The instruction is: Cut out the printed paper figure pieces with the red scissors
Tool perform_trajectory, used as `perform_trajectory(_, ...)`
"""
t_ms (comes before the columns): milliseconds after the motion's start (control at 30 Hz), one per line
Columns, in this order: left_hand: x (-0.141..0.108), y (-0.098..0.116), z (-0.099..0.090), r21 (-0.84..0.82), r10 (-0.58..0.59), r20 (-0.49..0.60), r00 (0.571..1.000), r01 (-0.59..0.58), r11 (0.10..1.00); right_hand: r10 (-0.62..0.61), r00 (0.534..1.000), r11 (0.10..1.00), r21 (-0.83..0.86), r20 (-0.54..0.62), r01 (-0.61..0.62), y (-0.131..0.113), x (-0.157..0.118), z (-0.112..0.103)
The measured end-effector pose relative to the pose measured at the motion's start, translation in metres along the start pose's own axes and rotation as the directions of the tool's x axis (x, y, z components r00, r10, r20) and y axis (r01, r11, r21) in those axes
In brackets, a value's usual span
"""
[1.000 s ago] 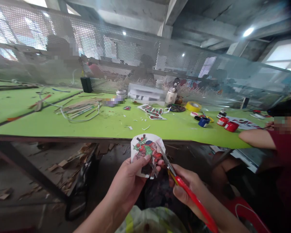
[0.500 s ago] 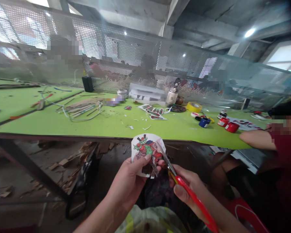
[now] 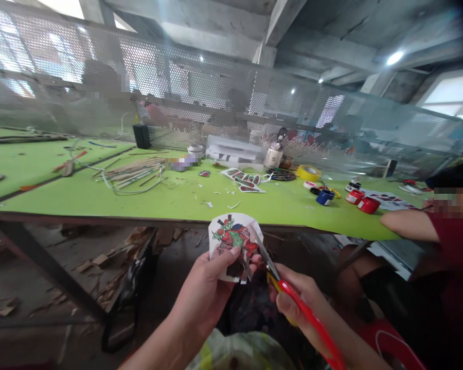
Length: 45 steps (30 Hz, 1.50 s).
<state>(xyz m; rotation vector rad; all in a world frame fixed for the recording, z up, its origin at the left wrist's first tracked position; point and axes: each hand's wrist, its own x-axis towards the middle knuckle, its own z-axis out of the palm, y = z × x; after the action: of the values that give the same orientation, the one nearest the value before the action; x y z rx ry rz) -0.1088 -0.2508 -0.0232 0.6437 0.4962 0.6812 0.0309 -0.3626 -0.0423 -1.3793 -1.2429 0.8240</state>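
A white paper cutout with a red and green drawing is pinched in my left hand, thumb on its face. Fingertips show behind its lower right edge. My right hand is wrapped round scissors with red handles. Their metal blades reach up to the right edge of the paper, overlapping it. Both hands are in front of the near edge of the green table. How far apart the blades are is hard to make out.
On the table lie thin sticks, cut patterned pieces, paper scraps, yellow tape, a blue jar and red jars. A mesh screen stands behind. Another person's arm rests at right.
The view has shifted very slightly. Both hands, the paper and the scissors hold nearly the same position, with the blades still at the paper's right edge.
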Motion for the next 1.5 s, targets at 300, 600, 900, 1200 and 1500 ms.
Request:
perform_trajectory(300,-0.002,0.003,-0.001,-0.004,-0.001,0.006,1.0,0.001,1.0,-0.023,1.0,0.999,-0.047,0.011,0.024,-0.003,0.0,-0.002)
perform_trajectory(600,0.001,0.003,-0.003,-0.013,0.022,0.042,0.999,-0.022,1.0,-0.033,0.999,0.999,-0.032,0.007,0.034,-0.005,0.0,-0.001)
perform_trajectory(900,-0.001,0.006,-0.003,-0.002,0.022,0.045,0.999,-0.022,1.0,-0.022,0.999,0.999,-0.044,0.035,0.023,-0.004,0.0,-0.001)
perform_trajectory(1200,-0.002,0.005,-0.006,-0.01,0.02,0.026,0.999,-0.02,1.0,-0.023,0.999,0.997,-0.073,0.046,0.026,-0.007,-0.001,-0.002)
perform_trajectory(1500,-0.001,0.014,-0.007,0.043,0.016,0.036,0.999,-0.018,0.999,0.018,0.995,0.988,-0.152,0.098,-0.003,-0.002,-0.003,-0.009)
